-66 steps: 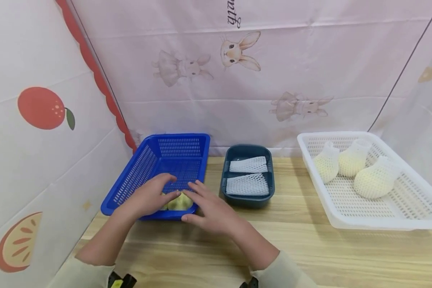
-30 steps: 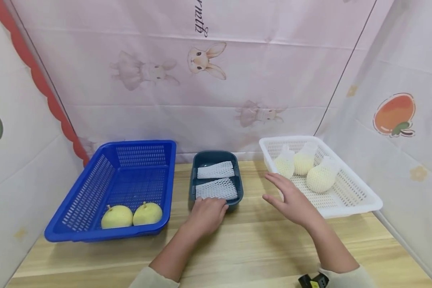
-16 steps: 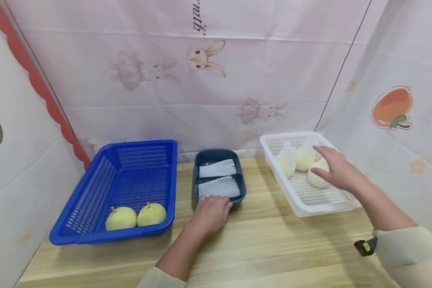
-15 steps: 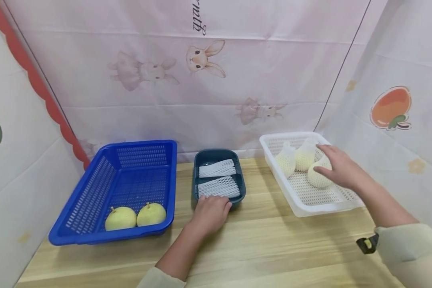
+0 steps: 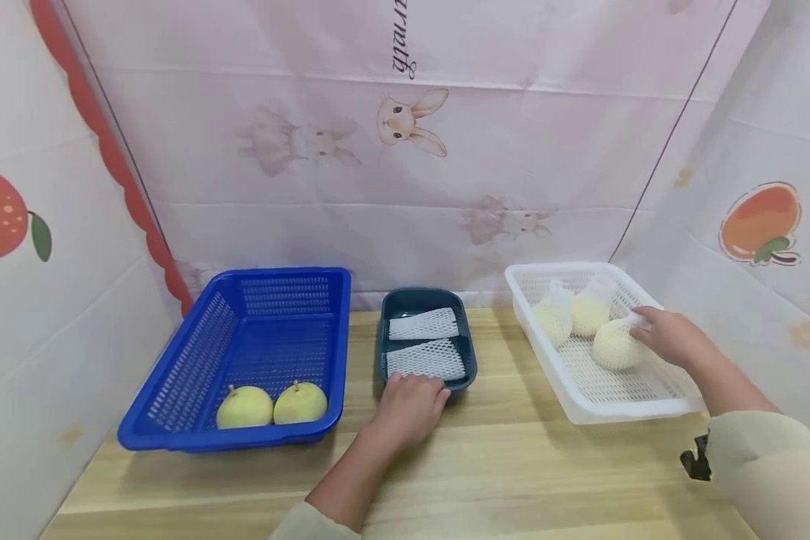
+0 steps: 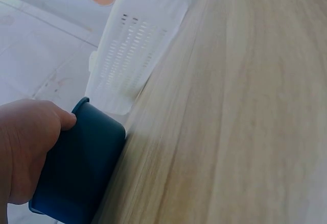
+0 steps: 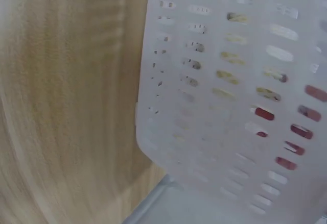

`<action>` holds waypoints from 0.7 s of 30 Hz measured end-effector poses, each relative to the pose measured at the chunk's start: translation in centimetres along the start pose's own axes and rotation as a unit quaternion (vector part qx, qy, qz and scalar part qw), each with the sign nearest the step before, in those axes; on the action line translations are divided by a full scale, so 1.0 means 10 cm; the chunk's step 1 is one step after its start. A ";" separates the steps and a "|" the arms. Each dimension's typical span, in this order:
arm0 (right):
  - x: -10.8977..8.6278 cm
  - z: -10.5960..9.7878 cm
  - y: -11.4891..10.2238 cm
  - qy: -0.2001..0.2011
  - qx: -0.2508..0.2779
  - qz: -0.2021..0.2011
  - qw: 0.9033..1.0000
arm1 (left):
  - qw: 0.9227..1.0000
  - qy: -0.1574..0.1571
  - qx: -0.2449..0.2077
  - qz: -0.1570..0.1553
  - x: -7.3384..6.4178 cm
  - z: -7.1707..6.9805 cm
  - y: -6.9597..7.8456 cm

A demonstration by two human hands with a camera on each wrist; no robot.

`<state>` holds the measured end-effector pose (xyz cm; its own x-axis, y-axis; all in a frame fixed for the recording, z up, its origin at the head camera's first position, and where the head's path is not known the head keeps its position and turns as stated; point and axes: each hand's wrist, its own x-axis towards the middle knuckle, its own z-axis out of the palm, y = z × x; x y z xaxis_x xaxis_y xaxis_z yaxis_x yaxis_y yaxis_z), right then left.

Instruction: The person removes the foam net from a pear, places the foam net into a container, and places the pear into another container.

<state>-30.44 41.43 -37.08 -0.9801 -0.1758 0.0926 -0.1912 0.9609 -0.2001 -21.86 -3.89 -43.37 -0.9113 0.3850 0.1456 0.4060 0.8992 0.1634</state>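
My right hand [image 5: 675, 339] reaches into the white basket [image 5: 637, 411] and pinches the loose net end of a pear in a foam net [image 5: 616, 346]. Two more netted pears, one at the left [image 5: 553, 315] and one behind [image 5: 590, 309], sit beside it. My left hand [image 5: 412, 409] grips the near rim of a dark teal container [image 5: 470, 360], its fingers over the edge. The left wrist view shows the thumb of this hand [image 6: 30, 137] against the container's wall. Inside the container lie two flat white foam nets, a front one [image 5: 428, 360] and a rear one [image 5: 424, 325].
At the left stands a blue basket [image 5: 343, 337] with two bare pears, one left [image 5: 245, 409] and one right [image 5: 300, 403], near its front. All stand on a wood-grain table [image 5: 499, 465]. A printed cloth wall [image 5: 297, 240] rises close behind.
Both hands have left the blue basket. The left went right to the teal container's rim; the right went over to the white basket and took hold of a pear's net end. The view shifted.
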 end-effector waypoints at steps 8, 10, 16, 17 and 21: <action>-0.04 0.02 -0.01 0.117 -0.008 -0.044 0.992 | 1.000 0.006 0.011 -0.006 0.00 -0.03 0.05; -0.03 0.03 -0.03 0.121 -0.010 -0.048 0.991 | 1.000 0.003 0.008 -0.008 0.00 -0.02 0.05; -0.01 0.06 -0.10 0.129 -0.012 -0.052 0.990 | 1.000 0.011 0.000 -0.007 -0.01 -0.01 0.05; -0.01 0.06 -0.11 0.133 -0.011 -0.054 0.990 | 1.000 0.014 -0.002 -0.006 -0.01 -0.01 0.05; -0.04 0.06 -0.17 0.161 -0.015 -0.071 0.984 | 1.000 0.021 -0.014 -0.007 -0.02 -0.01 0.05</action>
<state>-29.73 39.73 -37.36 -0.8749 -0.2370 0.4224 -0.3193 0.9380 -0.1351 -21.51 -3.54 -43.25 -0.9138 0.3622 0.1838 0.3949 0.8981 0.1934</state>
